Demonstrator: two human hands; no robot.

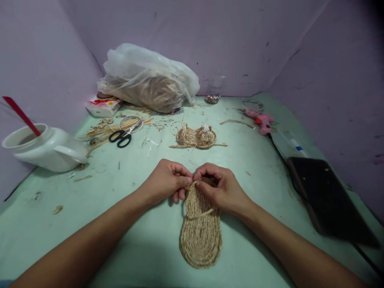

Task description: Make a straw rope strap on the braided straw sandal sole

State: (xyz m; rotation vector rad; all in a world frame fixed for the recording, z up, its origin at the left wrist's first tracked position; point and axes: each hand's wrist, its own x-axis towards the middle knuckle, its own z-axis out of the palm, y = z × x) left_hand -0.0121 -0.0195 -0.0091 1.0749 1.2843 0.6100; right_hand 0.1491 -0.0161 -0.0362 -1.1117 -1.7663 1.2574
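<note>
A braided straw sole lies lengthwise on the green table, with a thin cord across its middle. My right hand grips the far end of the sole, thumb on top. Pinched at the far left edge of the sole, my left hand has thumb and forefinger pressed together; what is between them is too small to make out. The two hands' fingertips nearly meet. Beyond them lies a woven straw piece with white beads on it and a braided strand along its near side.
Black-handled scissors, straw strips and a white pitcher are at left. A plastic bag and bead jar stand behind. At right are a pink glue gun and a dark flat device.
</note>
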